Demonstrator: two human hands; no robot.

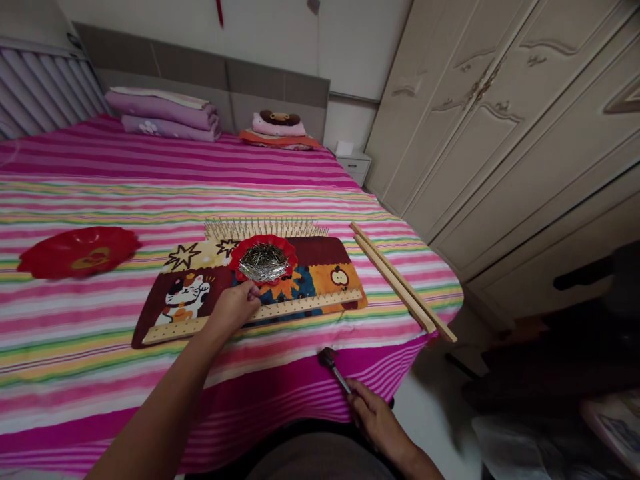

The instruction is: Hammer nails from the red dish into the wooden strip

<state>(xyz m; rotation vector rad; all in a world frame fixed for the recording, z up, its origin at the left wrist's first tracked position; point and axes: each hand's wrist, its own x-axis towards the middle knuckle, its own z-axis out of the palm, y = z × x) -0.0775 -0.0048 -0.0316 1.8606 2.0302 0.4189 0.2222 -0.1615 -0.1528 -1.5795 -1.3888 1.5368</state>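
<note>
My left hand (239,305) is closed in a pinch over a pale wooden strip (295,307), just below a red scalloped bowl (265,241) heaped with loose nails (263,261). Whatever sits between its fingertips is too small to make out. The strip has a row of small holes on its left part, and thin nails stand up along its right part. It lies across a patterned mat (325,250) with a cat picture. Low in front of me, my right hand (369,412) grips the handle of a hammer (336,368), its dark head pointing toward the mat.
Behind the mat, a wooden piece bristles with upright nails (267,228). Two wooden strips (395,283) lie at the bed's right edge, their ends overhanging. A red plate (80,252) rests on the left of the striped bed cover (165,200). A wardrobe (480,120) stands at right.
</note>
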